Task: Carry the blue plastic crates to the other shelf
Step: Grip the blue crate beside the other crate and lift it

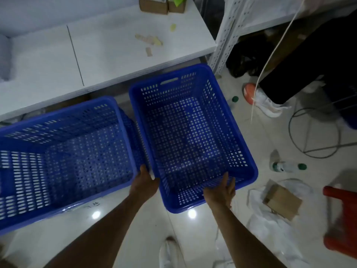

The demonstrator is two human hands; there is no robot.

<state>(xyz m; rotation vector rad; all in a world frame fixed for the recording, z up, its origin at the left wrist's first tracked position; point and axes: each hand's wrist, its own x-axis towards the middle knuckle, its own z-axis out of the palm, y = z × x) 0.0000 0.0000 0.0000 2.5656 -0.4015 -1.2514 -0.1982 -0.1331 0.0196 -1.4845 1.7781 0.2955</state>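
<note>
Two empty blue perforated plastic crates stand side by side on the pale tiled floor in front of a low white shelf [108, 53]. The right crate [239, 144] is turned at an angle. My left hand [144, 182] grips its near left corner rim. My right hand [222, 190] grips its near rim, fingers curled over the edge. The left crate [63, 151] sits untouched beside my left hand, partly cut off by the frame's left edge.
A white perforated metal rack [225, 33] rises at the right. Another person's shoe [258, 95] and dark trouser leg stand there. A plastic bottle [287, 166], a cardboard box [282, 202], white bags, cables and a red stool [342, 219] litter the floor. My own shoe [168, 252] is below.
</note>
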